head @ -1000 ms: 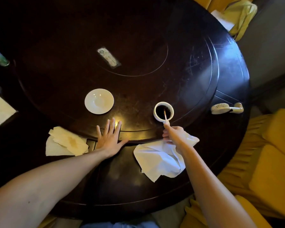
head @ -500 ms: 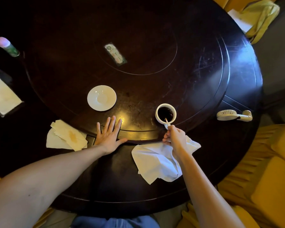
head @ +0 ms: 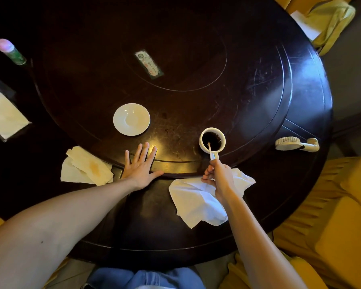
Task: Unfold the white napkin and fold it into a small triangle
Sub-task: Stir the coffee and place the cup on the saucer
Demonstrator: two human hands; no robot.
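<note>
The right hand point(head: 219, 176) grips a spoon point(head: 211, 152) in the full cup point(head: 212, 140), just above the crumpled napkin point(head: 198, 202) near the table's point(head: 258, 101) front edge; a jolt could spill coffee onto it. The left hand point(head: 141, 165) lies flat, released.

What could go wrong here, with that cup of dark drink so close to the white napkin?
The right hand grips a stirrer standing in the full cup, right above the crumpled white napkin. A tug or slip might tip the cup, or drips from the stirrer might stain the napkin before folding. The cup also sits near the raised turntable's edge, where the left hand presses; turning it could jolt the cup.
</note>
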